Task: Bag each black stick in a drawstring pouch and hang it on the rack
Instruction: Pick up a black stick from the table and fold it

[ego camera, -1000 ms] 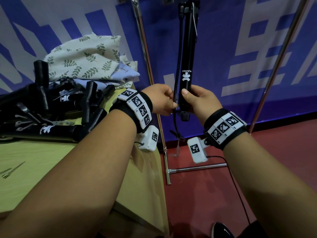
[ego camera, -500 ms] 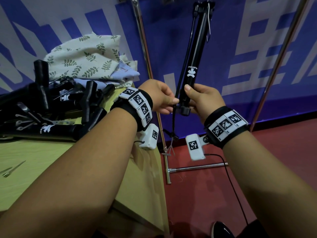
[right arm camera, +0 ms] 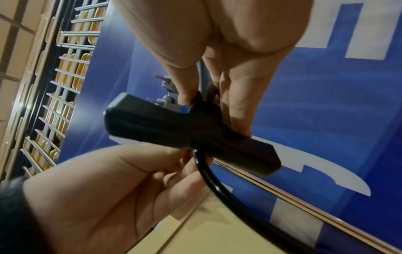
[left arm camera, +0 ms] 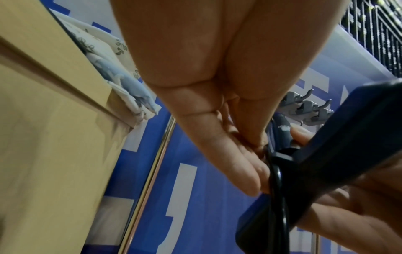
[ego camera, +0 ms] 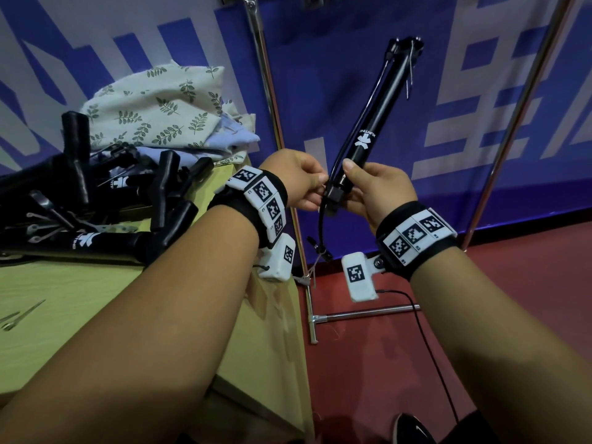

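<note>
Black cylindrical stick (ego camera: 368, 133): tilted, top leaning right | right hand (ego camera: 378, 193): grips its lower end | left hand (ego camera: 298, 177): pinches thin black hose (ego camera: 323, 216) beside base.

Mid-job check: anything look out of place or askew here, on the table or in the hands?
Two things. The black sticks lie in a crisscross heap on the table, not sorted. The stick gripped by the right hand tilts, bare of any pouch, its black hose dangling loose from the left hand.
</note>
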A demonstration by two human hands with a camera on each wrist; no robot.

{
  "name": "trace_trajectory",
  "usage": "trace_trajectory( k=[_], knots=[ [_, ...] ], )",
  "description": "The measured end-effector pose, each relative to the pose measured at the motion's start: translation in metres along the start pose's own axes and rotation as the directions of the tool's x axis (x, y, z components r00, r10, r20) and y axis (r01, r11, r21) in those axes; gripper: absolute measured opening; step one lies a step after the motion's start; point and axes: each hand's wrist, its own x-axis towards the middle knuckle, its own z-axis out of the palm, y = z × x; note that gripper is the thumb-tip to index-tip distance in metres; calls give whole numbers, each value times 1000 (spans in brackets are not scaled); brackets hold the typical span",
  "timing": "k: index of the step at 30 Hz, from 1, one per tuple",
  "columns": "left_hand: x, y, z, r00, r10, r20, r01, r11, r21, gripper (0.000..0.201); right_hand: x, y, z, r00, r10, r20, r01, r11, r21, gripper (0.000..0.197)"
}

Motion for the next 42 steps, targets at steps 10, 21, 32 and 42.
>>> trace_trajectory(
  k=[10,21,32,42],
  knots=[
    [-12,8,6,923,-256,288,236,966,103,38,11,14,-8,977,187,-107,-174,977,121,40],
    [-10,2,7,945,-21,327,102,968,-231,19,1,5,-3,986,168,-5,-150,867,-476,10],
    [-12,6,-5,983,-165,81,183,920,-346,20,-17,-8,9,965,159,209,-61,910,-410,32],
    [-12,11,-6,971,-184,156,232,884,-405,24,-13,-20,0,952,-219,216,299,825,-479,28]
  ],
)
